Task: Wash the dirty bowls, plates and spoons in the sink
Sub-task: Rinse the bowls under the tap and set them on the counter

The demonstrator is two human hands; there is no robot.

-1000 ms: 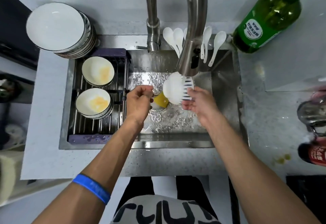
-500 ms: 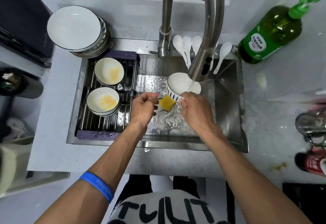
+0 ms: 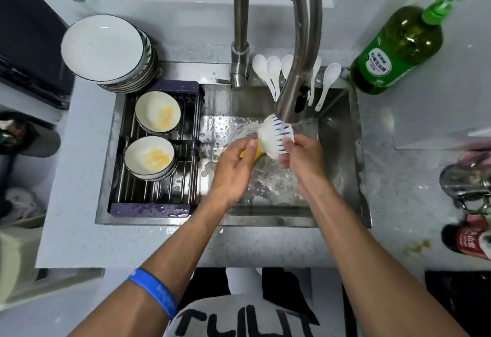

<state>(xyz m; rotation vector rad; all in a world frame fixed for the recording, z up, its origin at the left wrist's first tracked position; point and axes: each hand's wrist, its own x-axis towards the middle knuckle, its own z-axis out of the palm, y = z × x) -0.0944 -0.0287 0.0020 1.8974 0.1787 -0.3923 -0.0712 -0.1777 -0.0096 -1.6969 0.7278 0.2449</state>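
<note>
Under the faucet spout (image 3: pixel 295 103) my right hand (image 3: pixel 301 154) grips a white bowl with blue stripes (image 3: pixel 276 134), turned so its outside faces up. My left hand (image 3: pixel 235 162) holds a yellow sponge (image 3: pixel 255 150) against the bowl's left side. Water splashes over the sink floor (image 3: pixel 265 185). Two dirty bowls with yellow residue (image 3: pixel 157 112) (image 3: pixel 149 157) sit on the rack (image 3: pixel 159 190) in the sink's left half. Several white spoons (image 3: pixel 273 71) lean on the sink's back edge.
A stack of white plates (image 3: pixel 103 47) stands on the counter at the back left. A green dish-soap bottle (image 3: pixel 398 49) stands at the back right. Metal items (image 3: pixel 465 185) and a red-labelled can (image 3: pixel 467 238) lie on the right counter. Jars line the back shelf.
The bowl was upright with its inside showing half a second ago; now it is tipped with its striped outside up. My left hand has pressed the sponge in against it.
</note>
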